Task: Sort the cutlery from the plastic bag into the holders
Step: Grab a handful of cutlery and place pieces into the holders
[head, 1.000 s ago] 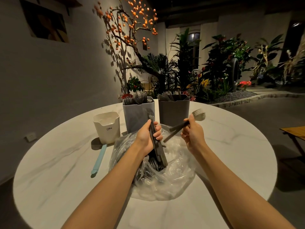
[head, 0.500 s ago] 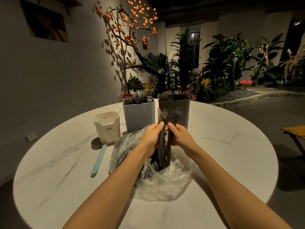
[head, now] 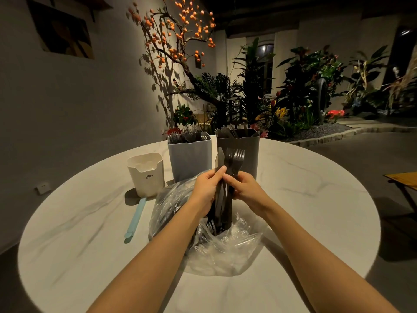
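Dark grey plastic cutlery (head: pixel 226 188) stands in an upright bundle at the middle of the round white marbled desk (head: pixel 304 199), held between both hands above the clear plastic bag (head: pixel 225 251). The left hand (head: pixel 206 190) wraps the bundle from its left side, its grip clenched on the handles with the fingertips reaching across the front. The right hand (head: pixel 244 189) meets it from the other side, its thumb and fingers pinching the same bundle. A knife blade and two fork heads stick up above the fingers, while the lower ends of the handles reach down into the open mouth of the bag, where more dark cutlery lies.

Just behind the bag stand two tall holders side by side: a light grey holder (head: pixel 190 157) behind the bag's left part, packed with forks, and a dark grey holder (head: pixel 248 152) right behind the held bundle, also filled with cutlery. A small cream holder (head: pixel 147 177) marked CR8W sits to the left of the bag, beside the light grey one. A pale blue utensil (head: pixel 135 219) lies flat on the desk left of the bag, in front of the cream holder.

Far behind the bag, a tree with orange fruit (head: pixel 178 41) and green plants line the wall.
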`<state>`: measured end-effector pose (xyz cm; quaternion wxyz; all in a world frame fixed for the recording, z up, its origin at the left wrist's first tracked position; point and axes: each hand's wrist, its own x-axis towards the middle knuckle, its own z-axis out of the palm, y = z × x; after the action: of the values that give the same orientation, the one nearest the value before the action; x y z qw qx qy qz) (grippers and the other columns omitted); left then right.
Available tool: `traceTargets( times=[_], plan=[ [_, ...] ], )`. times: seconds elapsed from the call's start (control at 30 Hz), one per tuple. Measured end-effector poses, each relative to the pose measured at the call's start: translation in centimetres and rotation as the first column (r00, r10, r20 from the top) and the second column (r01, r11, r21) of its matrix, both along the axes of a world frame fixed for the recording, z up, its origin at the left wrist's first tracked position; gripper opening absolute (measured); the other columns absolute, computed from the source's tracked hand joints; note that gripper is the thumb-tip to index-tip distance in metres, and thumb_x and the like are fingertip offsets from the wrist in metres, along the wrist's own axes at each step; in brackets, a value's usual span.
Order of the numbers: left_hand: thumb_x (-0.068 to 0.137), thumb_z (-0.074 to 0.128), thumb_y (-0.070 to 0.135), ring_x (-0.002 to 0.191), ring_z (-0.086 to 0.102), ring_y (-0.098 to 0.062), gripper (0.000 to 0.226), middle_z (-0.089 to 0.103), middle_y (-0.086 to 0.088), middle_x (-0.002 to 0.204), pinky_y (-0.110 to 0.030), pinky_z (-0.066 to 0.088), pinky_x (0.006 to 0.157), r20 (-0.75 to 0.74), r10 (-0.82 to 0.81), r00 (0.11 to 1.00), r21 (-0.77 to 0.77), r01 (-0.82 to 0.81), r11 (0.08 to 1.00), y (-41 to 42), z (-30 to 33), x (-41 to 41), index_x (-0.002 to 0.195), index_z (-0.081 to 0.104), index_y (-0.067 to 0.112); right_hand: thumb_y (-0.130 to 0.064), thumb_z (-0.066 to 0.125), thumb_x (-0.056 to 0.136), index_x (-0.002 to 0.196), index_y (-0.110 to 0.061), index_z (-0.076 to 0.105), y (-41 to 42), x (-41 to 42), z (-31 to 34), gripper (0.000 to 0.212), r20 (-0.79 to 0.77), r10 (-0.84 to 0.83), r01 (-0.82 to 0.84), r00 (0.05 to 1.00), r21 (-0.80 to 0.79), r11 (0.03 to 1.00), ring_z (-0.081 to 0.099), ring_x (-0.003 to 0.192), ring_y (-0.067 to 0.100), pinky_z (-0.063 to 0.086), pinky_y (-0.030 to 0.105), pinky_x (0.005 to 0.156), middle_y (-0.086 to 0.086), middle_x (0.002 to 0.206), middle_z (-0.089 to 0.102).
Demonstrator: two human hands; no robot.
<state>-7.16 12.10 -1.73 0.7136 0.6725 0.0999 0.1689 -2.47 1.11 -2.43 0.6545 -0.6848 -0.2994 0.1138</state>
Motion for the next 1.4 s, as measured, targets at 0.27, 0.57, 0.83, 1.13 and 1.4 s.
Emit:
traceTargets(
  times=[0.27,0.57,0.83,1.13,1.4],
  plan=[
    [0.104,0.038,0.026,0.090,0.060,-0.018,0.033,0.063,-0.005,0.090,-0.029,0.051,0.079,0.077,0.090,0.993,0.103,-0.098,0.990,-0.5,0.5,0.4,0.095,0.066,0.013,-0.026,0.044,0.101,0.094,-0.006,0.052,0.0,1.1,-0.4,0.023,-0.072,-0.184,0.186,0.980,0.023,0.982,0.051,0.075,0.014,0.049,0.028,0.071,0.004,0.079,0.049],
    [0.107,0.026,0.030,0.051,0.031,-0.009,0.025,0.034,0.003,0.062,-0.024,0.034,0.054,0.351,0.064,0.934,-0.151,-0.012,0.989,-0.8,1.8,0.2,0.096,0.044,0.016,-0.019,0.034,0.105,0.110,-0.006,0.047,-0.8,0.6,0.8,0.019,-0.205,-0.076,0.138,0.976,0.304,0.943,0.046,0.050,0.010,0.050,0.022,0.054,0.004,0.066,0.047],
    [0.107,0.028,0.021,0.065,0.048,-0.008,0.025,0.045,-0.001,0.073,-0.022,0.046,0.066,0.327,-0.076,0.942,0.131,0.034,0.991,-1.4,0.5,0.0,0.111,0.052,0.014,-0.034,0.037,0.103,0.086,-0.012,0.048,-0.8,0.7,0.7,0.029,-0.114,-0.138,0.163,0.984,0.254,0.953,0.033,0.046,0.004,0.030,0.017,0.046,-0.003,0.058,0.037],
    [0.104,0.039,0.021,0.092,0.058,-0.016,0.029,0.062,-0.005,0.089,-0.020,0.046,0.081,0.209,-0.026,0.978,0.560,-0.098,0.823,-0.4,-0.3,0.7,0.086,0.062,0.019,-0.043,0.046,0.098,0.067,-0.014,0.040,-0.8,0.9,0.4,0.043,-0.104,-0.182,0.195,0.978,0.141,0.970,0.035,0.049,0.008,0.035,0.016,0.047,0.001,0.057,0.037],
    [0.102,0.044,0.022,0.050,0.052,0.002,0.026,0.063,0.002,0.075,-0.015,0.042,0.055,0.238,0.008,0.971,0.456,-0.119,0.882,-0.2,2.6,1.6,0.082,0.060,0.017,-0.037,0.043,0.101,0.060,-0.016,0.046,-0.9,0.8,1.8,0.046,-0.139,-0.070,0.085,0.988,0.106,0.991,0.031,0.048,0.009,0.031,0.019,0.049,-0.001,0.054,0.032]
  ],
)
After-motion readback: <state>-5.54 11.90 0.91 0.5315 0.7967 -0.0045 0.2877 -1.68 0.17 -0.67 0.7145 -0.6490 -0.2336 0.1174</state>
